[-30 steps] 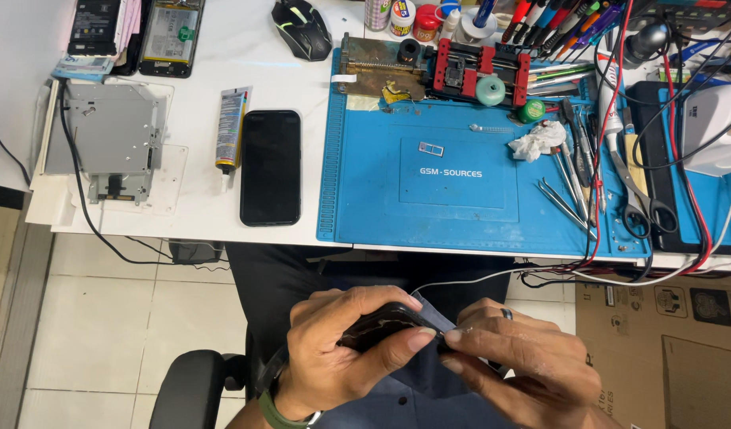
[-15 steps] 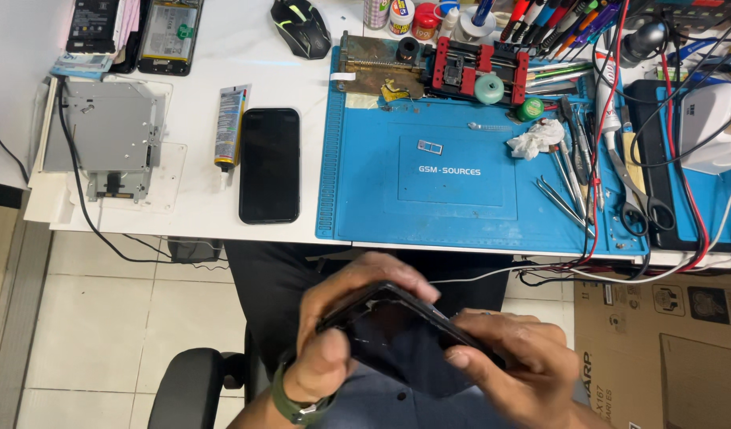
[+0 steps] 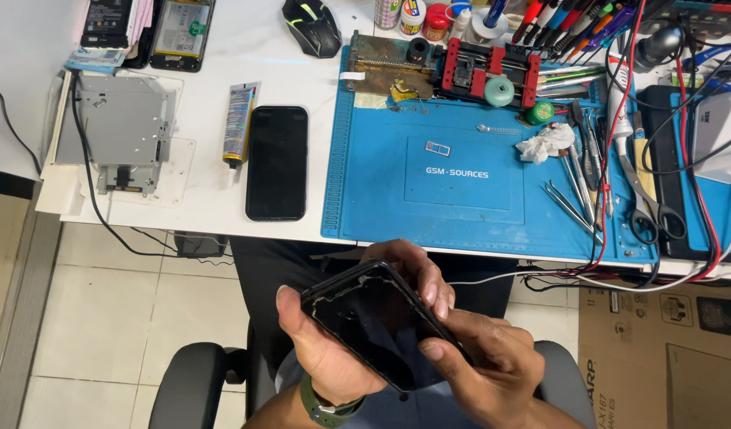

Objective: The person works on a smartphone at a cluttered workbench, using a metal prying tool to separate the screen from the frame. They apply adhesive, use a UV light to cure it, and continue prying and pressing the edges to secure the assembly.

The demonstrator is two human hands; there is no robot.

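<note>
While hands [image 3: 405, 342] grip phone [image 3: 381, 322], underside hidden.

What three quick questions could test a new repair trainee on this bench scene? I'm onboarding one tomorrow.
1. True or false: the black phone held in both hands rests on the blue mat.
2. Which lies nearest the second black phone on the table: A) glue tube, B) scissors, C) computer mouse?
3. Where do the right hand fingers press: the held phone's near or far end?

Key: 1 false, it is held over the lap by the left hand and the right; 2 A; 3 the near end.
</note>
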